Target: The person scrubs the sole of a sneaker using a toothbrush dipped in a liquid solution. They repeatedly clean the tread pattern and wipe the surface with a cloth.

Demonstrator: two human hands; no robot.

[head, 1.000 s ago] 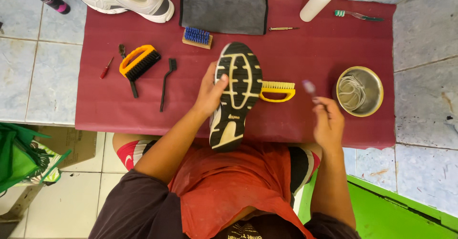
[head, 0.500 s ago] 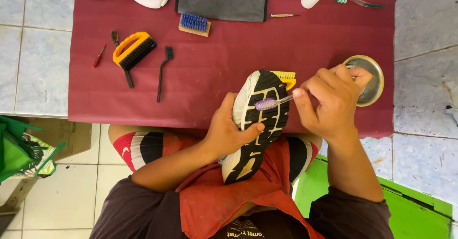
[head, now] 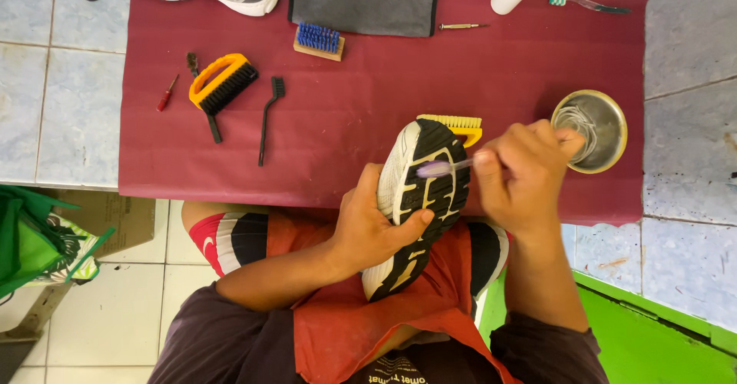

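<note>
Right hand point(head: 522, 173) hides most of the toothbrush point(head: 437, 169) handle.

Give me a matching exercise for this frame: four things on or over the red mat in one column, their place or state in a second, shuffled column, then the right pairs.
Things:
1. shoe
2. toothbrush
3. metal bowl
4. grey cloth

Places or states:
A. lying flat at the mat's far edge
B. held sole-up in the left hand
C. standing near the mat's right edge
D. held in the right hand, bristles on the sole

Pairs: 1-B, 2-D, 3-C, 4-A
</note>
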